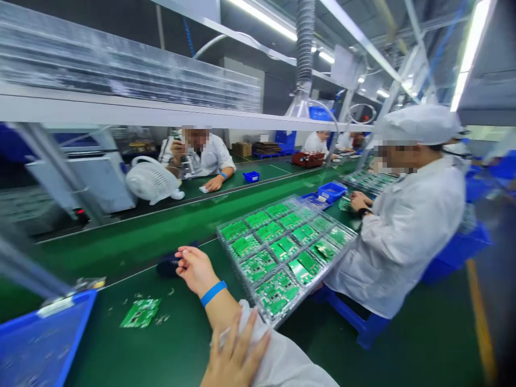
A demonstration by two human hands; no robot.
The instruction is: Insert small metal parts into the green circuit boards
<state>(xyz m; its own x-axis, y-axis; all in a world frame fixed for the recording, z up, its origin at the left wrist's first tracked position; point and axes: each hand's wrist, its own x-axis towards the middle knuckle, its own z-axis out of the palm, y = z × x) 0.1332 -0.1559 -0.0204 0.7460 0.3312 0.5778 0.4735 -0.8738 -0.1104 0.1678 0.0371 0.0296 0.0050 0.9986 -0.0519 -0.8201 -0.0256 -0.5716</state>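
Observation:
My right hand (196, 269) reaches out to the left over the green bench, with a blue wristband (213, 293) on the wrist. Its fingers curl against a small dark object (166, 266) at the edge of the conveyor belt. My left hand (235, 356) lies at the bottom of the view, fingers spread flat on the white sleeve (288, 363) of my right arm. A clear tray (246, 279) of several green circuit boards lies just right of my right hand. One loose green circuit board (141, 313) lies on the bench to the left.
A blue bin (40, 344) sits at the bottom left. A co-worker in a white coat (403, 236) sits on a blue stool to the right of the tray. Across the green conveyor belt (161, 231) stand a white fan (151, 180) and another seated person (201, 156). Small blue trays (331, 191) lie beyond.

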